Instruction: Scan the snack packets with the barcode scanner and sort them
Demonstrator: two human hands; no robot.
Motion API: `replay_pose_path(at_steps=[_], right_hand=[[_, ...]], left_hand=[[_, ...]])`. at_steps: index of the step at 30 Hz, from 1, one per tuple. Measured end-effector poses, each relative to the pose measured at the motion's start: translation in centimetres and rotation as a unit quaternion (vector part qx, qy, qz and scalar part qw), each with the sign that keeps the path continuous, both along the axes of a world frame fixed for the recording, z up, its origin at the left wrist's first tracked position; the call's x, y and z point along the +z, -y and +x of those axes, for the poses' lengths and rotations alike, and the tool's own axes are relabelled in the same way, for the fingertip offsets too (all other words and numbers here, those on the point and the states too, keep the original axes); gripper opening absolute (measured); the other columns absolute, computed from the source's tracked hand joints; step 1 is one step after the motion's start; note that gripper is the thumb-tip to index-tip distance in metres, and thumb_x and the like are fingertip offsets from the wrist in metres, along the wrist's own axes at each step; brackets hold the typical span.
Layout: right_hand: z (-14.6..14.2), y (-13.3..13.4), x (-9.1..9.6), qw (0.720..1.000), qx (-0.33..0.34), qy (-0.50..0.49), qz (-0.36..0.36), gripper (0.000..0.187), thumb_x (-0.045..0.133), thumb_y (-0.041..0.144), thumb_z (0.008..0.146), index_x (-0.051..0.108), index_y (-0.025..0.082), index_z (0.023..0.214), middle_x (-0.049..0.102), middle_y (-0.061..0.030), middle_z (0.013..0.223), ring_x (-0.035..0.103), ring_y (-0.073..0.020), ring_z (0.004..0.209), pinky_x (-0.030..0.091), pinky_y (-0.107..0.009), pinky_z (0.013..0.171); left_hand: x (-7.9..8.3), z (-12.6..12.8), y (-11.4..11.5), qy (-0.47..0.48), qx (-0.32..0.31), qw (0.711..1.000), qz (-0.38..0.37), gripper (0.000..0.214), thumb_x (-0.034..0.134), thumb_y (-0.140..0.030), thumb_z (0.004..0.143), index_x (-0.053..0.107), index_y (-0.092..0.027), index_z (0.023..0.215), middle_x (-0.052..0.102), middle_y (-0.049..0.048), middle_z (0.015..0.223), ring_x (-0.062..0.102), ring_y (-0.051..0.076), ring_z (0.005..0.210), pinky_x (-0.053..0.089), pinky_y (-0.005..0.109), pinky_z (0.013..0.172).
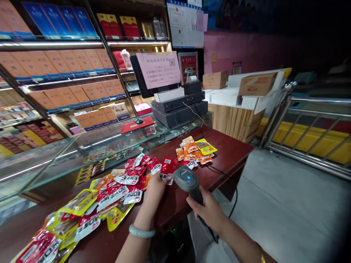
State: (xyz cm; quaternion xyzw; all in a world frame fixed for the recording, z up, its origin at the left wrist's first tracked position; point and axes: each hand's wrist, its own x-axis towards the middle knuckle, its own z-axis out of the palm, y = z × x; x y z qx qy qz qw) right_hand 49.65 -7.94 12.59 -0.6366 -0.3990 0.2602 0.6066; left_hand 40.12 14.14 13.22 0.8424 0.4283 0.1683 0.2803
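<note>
My right hand is wrapped round the handle of a grey barcode scanner whose blue light is lit, with its head held over the dark red counter. My left hand, with a pale bangle on the wrist, reaches forward and its fingertips touch a red snack packet. Several red packets lie in a loose row beside that one. A bigger heap of red and yellow packets lies to the left. A separate small group of orange and yellow packets sits farther along the counter.
A glass display case runs along the counter's far side. A cash register with a screen and a pink notice stands behind it. Shelves of boxed goods fill the left wall. Cardboard boxes and a steel railing are at the right.
</note>
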Motion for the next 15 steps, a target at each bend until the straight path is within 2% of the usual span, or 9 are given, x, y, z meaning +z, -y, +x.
replay_pose_path(at_steps=[6,11,13,15], right_hand=[[-0.2,-0.6,0.9,0.999,0.025,-0.048,0.001,0.024,0.063,0.045,0.093,0.060,0.023,0.098,0.048,0.0102,0.058,0.048,-0.0120,0.042,0.044,-0.024,0.046],[0.0,-0.7,-0.1,0.997,0.008,-0.069,0.017,0.025,0.065,0.045,0.092,0.061,0.022,0.099,0.053,0.0074,0.066,0.048,-0.0112,0.046,0.044,-0.023,0.046],[0.3,-0.5,-0.6,0.997,0.006,-0.077,0.020,0.028,0.066,0.046,0.091,0.062,0.021,0.101,0.055,0.0057,0.072,0.047,-0.0104,0.046,0.044,-0.023,0.045],[0.7,-0.3,-1.0,0.997,-0.003,-0.072,0.025,0.029,0.066,0.047,0.091,0.063,0.020,0.103,0.056,0.0045,0.074,0.047,-0.0107,0.047,0.045,-0.024,0.046]], left_hand=[[-0.8,0.3,0.4,0.083,-0.062,0.994,-0.024,0.015,0.068,-0.032,0.083,0.074,-0.019,0.089,0.081,0.0068,0.090,0.074,0.027,0.090,0.051,0.033,0.081],[-1.6,0.6,-0.4,0.067,-0.024,0.996,-0.051,0.023,0.072,-0.038,0.078,0.073,-0.018,0.092,0.079,0.0069,0.084,0.074,0.027,0.083,0.053,0.034,0.076],[-2.1,1.5,-0.5,0.079,-0.009,0.992,-0.094,0.031,0.075,-0.042,0.077,0.072,-0.018,0.095,0.077,0.0057,0.078,0.072,0.025,0.076,0.053,0.033,0.069],[-2.4,3.0,-0.3,0.135,-0.025,0.975,-0.175,0.039,0.077,-0.049,0.077,0.070,-0.017,0.098,0.073,0.0028,0.071,0.069,0.021,0.065,0.051,0.030,0.062]])
